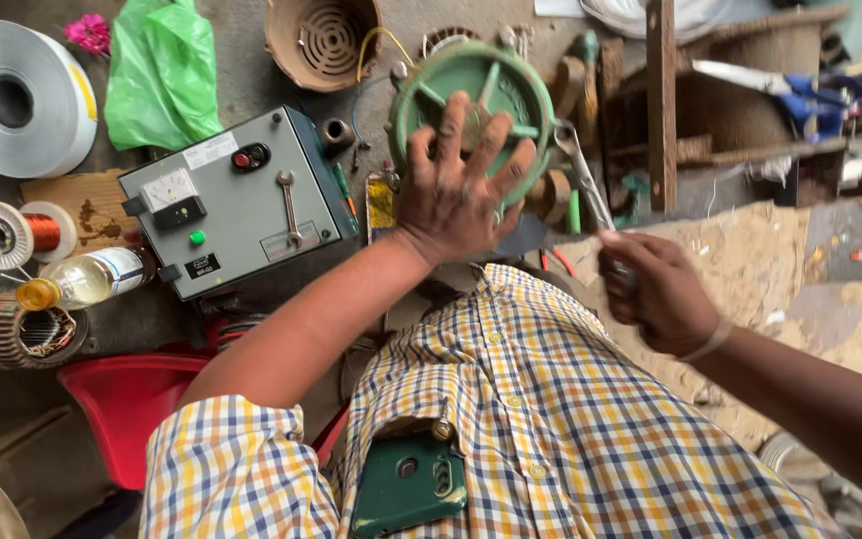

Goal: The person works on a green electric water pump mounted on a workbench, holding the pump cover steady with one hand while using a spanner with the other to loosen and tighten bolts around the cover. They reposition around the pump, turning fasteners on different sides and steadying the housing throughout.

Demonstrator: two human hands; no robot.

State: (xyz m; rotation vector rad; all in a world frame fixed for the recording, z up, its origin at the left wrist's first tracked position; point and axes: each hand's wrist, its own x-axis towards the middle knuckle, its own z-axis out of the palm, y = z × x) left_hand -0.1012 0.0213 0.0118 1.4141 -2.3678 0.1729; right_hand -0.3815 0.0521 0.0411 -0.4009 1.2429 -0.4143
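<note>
Head view is looking down past a checked shirt [551, 419] at the person's hands. The left hand [456, 190] is pressing flat, fingers spread, on a green round cover [521, 85] standing on the cluttered floor just right of a grey meter box [236, 200]. The right hand [655, 289] is gripping a spanner [583, 175], its head touching the cover's right edge. A copper wire spool [12, 232] is lying well left.

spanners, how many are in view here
2. One spanner lies flat on top of the grey control box. The other spanner is gripped in the right hand, its head at the green round cover. The clutter may hide more.
</note>
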